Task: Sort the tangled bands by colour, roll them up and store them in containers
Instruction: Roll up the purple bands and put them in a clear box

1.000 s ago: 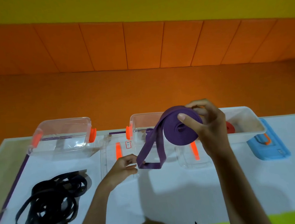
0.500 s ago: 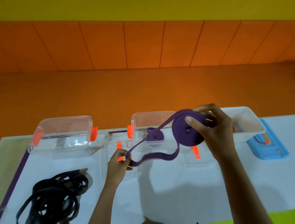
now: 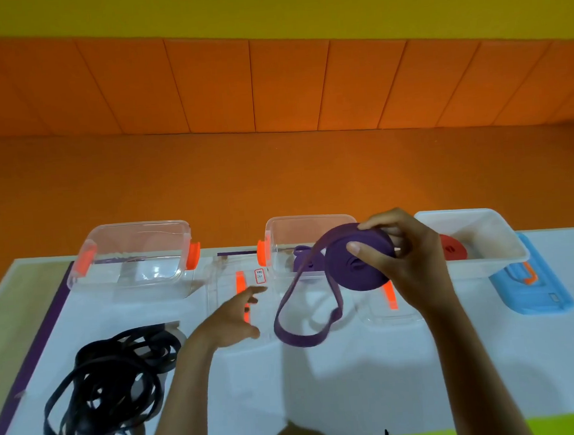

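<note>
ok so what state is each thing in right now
purple band: mostly rolled, tail hanging loose
right hand: grips the purple band
left hand: open, holds nothing
black bands: tangled pile on the table
left clear container: lid off
middle clear container: lid off, stored purple roll inside
white container: lid off, red roll inside
blue lid: off, flat on the table

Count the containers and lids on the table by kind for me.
Clear containers with orange clips: 2
White container: 1
Clear lids: 2
Blue lid: 1
Total: 6
</note>
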Demonstrator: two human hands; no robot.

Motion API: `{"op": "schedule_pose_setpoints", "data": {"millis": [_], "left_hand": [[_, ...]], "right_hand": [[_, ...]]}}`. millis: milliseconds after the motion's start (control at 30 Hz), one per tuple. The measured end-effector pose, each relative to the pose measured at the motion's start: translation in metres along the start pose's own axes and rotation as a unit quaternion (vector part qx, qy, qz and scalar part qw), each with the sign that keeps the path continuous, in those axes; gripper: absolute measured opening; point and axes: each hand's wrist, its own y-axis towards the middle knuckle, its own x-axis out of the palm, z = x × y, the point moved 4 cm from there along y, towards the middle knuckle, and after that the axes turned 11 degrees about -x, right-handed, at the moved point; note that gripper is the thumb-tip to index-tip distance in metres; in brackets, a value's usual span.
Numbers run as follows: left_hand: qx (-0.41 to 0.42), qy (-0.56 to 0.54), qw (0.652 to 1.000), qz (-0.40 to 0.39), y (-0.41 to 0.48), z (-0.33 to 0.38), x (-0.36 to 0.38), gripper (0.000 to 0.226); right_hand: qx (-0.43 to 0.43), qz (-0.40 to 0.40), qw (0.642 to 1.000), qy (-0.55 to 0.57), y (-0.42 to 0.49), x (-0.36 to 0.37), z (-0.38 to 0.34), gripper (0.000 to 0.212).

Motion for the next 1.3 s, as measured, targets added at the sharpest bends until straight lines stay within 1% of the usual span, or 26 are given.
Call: {"op": "schedule_pose_setpoints", "data": {"millis": [67,133,167,233,300,467,633,700,767,900,967,1033,1133,1200,1300], "left_hand": [[0.089,-0.041,0.994,0.04,-0.017,0.035,-0.015,0.076],[0.193,-0.125,0.969,0.089,-0.037,0.073,-0.025,0.065],[0.241,-0.163,0.952,0.099,-0.047,0.091,-0.028,0.055],[0.317,-0.21,0.921,0.086,-0.063,0.121,-0.024,0.039],[0.353,-0.23,0.904,0.074,-0.07,0.141,-0.017,0.037],[0.361,-0.282,0.883,0.099,-0.072,0.155,-0.008,0.03],[0.382,-0.304,0.864,0.127,-0.078,0.159,-0.006,0.033],[0.377,-0.321,0.859,0.13,-0.079,0.16,-0.004,0.027],[0.366,-0.327,0.86,0.138,-0.077,0.159,-0.004,0.023],[0.374,-0.291,0.871,0.132,-0.075,0.161,-0.005,0.035],[0.375,-0.3,0.867,0.131,-0.076,0.161,-0.007,0.036],[0.37,-0.33,0.857,0.142,-0.078,0.161,-0.01,0.033],[0.37,-0.324,0.85,0.189,-0.081,0.164,-0.011,0.024],[0.365,-0.323,0.85,0.198,-0.08,0.167,-0.009,0.019],[0.349,-0.327,0.859,0.185,-0.077,0.163,-0.007,0.019]], "right_hand": [[-0.001,-0.01,1.0,0.006,0.001,0.002,-0.003,0.036],[0.009,-0.018,1.0,0.01,0.001,0.002,-0.003,0.034],[0.014,-0.022,1.0,0.011,0.001,0.002,-0.002,0.034],[0.02,-0.032,0.999,0.012,-0.001,0.001,0.0,0.036],[0.022,-0.037,0.999,0.015,-0.003,-0.001,0.0,0.036],[0.028,-0.029,0.999,0.023,-0.005,-0.006,0.002,0.033],[0.014,-0.009,0.999,0.032,-0.001,-0.009,0.004,0.042],[0.011,-0.004,0.999,0.032,0.0,-0.01,0.005,0.04],[0.017,0.004,0.999,0.033,0.001,-0.011,0.007,0.039],[0.013,0.029,0.999,0.039,0.001,-0.01,0.011,0.039],[0.033,0.033,0.997,0.069,0.002,-0.01,0.015,0.037],[0.059,0.016,0.992,0.111,0.003,-0.008,0.02,0.034],[0.06,-0.007,0.994,0.088,0.004,-0.011,0.022,0.038],[0.065,0.005,0.993,0.101,0.004,-0.012,0.023,0.033],[0.068,0.026,0.988,0.134,0.004,-0.008,0.027,0.033]]}}
